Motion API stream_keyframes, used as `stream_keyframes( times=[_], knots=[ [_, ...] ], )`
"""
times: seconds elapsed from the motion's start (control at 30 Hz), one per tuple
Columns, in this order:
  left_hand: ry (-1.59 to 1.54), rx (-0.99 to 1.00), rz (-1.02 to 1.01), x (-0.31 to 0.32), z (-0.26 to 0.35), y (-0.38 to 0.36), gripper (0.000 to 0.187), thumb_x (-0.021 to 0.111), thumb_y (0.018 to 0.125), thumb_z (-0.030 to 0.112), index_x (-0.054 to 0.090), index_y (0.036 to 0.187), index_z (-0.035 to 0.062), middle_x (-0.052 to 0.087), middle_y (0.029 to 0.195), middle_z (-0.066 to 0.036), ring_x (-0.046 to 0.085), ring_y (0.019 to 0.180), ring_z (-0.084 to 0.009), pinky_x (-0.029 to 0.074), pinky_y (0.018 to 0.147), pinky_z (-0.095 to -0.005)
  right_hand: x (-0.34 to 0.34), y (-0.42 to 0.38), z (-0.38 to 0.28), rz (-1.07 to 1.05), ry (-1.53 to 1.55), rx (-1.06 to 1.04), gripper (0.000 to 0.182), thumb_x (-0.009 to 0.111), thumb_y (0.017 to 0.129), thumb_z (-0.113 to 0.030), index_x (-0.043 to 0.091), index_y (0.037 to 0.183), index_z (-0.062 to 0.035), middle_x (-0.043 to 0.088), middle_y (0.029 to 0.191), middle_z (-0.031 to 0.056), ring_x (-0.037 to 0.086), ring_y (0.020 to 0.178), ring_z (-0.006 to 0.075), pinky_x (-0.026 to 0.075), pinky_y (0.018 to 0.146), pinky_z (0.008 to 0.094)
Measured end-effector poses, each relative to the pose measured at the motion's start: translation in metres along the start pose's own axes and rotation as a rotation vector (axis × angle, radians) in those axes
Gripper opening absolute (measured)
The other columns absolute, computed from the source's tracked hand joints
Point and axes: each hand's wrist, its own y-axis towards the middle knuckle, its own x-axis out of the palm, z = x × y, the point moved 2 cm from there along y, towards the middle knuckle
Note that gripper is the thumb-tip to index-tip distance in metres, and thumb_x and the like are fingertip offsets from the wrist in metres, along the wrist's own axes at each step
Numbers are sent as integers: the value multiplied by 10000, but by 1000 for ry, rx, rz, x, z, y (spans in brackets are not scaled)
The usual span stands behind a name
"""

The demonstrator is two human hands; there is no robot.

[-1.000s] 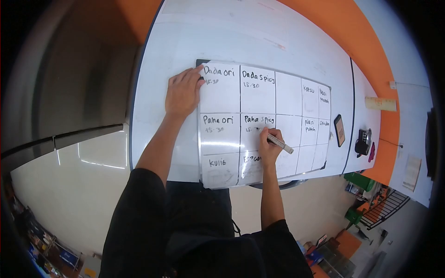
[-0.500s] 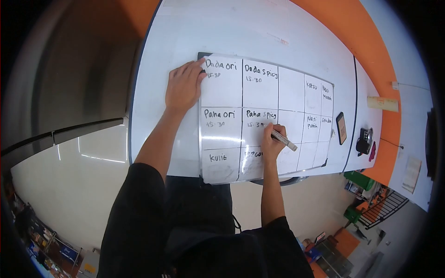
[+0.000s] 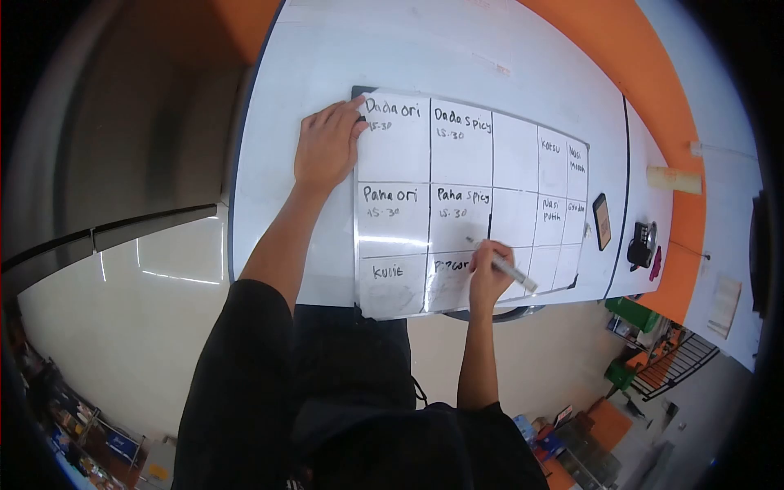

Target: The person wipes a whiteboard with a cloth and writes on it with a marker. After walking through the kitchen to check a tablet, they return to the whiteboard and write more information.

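A whiteboard (image 3: pixel 392 159) ruled into boxes lies flat on the white table, with handwritten words and several "15.30" notes. My left hand (image 3: pixel 327 151) grips its left edge near the top corner, fingertips beside "Dada ori". A small dark bit shows between thumb and fingers there. My right hand (image 3: pixel 487 282) is closed around a light-coloured marker (image 3: pixel 520 278), whose dark tip points up and left, over the lower part of the "Paha spicy" box. The hand partly covers the word in the box below.
The white table (image 3: pixel 367 45) has a dark edge on the left. Right of the board lie a phone-like dark item (image 3: pixel 602 221) and a black device (image 3: pixel 642 245). A rounded dark-rimmed thing (image 3: pixel 514 313) sits under the board's near edge. Shelves and green bins stand lower right.
My right hand has moved down and slightly right with the marker, away from the "15.30" under "Paha spicy". My left hand stays at the board's edge.
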Motion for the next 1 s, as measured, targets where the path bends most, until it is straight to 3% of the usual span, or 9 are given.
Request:
stream_keyframes(
  times=[0.1, 0.17, 0.27, 0.4, 0.47, 0.6, 0.67, 0.87, 1.0],
  knots=[
    [-14, -25, -29, 0, 0, 1, 335, 463, 945, 282, 518, 1236, 126, 586, 1173, -27, 502, 1142, -173, 342, 958, -356, -4, -60, 10, -268, -263, -172, 43, 594, 860, -22, 566, 890, -9, 560, 689, 47, 514, 579, 87, 409, 495, 207],
    [6, -17, -1, 2, -1, 0, 342, 456, 950, 283, 512, 1249, 129, 589, 1164, -29, 505, 1137, -168, 341, 957, -349, 18, -90, -15, -437, -224, -334, 45, 625, 829, -2, 582, 843, -2, 586, 696, 70, 516, 568, 94, 404, 501, 209],
    [-3, 0, 37, 6, -4, -1, 340, 453, 950, 288, 515, 1247, 133, 592, 1155, -21, 510, 1130, -166, 340, 952, -340, 26, -116, -3, -485, -218, -289, 67, 656, 799, 2, 594, 824, 9, 596, 678, 78, 521, 545, 100, 405, 493, 219],
    [1, 2, 34, 8, -1, -2, 341, 452, 950, 288, 513, 1250, 137, 595, 1143, -19, 512, 1125, -166, 337, 953, -338, 38, -128, -2, -522, -297, -211, 76, 674, 785, 2, 603, 809, 8, 592, 655, 80, 522, 522, 102, 399, 476, 226],
    [8, 0, 42, 7, -2, -2, 341, 459, 947, 282, 512, 1251, 138, 596, 1142, -15, 510, 1126, -160, 338, 951, -336, 46, -128, -11, -476, -327, -56, 144, 634, 815, -140, 647, 731, -24, 615, 674, 125, 607, 651, 269, 483, 600, 351],
    [0, 3, 46, 8, -3, -3, 336, 468, 942, 274, 518, 1247, 141, 595, 1148, -9, 508, 1128, -152, 335, 953, -336, 48, -125, -14, -578, -485, -10, 130, 660, 805, -156, 661, 769, -31, 628, 703, 134, 623, 653, 278, 493, 596, 346],
    [-9, -5, 44, 9, -4, -2, 329, 472, 940, 271, 527, 1239, 144, 593, 1155, -7, 507, 1129, -153, 331, 958, -336, 48, -128, -4, -427, -291, -26, 125, 666, 804, -151, 659, 790, -27, 632, 720, 137, 618, 626, 283, 491, 576, 344],
    [-39, -38, 15, 9, -5, -2, 336, 473, 941, 273, 520, 1248, 146, 593, 1159, -10, 501, 1136, -157, 327, 965, -339, 47, -124, -5, -532, -333, -146, 67, 671, 787, -77, 650, 797, -14, 620, 697, 134, 606, 590, 257, 472, 533, 315],
    [-49, -41, 28, 11, -6, -3, 339, 475, 940, 274, 515, 1254, 151, 594, 1155, -10, 501, 1135, -155, 329, 962, -338, 45, -129, 11, -454, -206, -132, 70, 669, 790, -76, 646, 794, -10, 616, 689, 134, 599, 579, 245, 471, 530, 298]
  ],
)
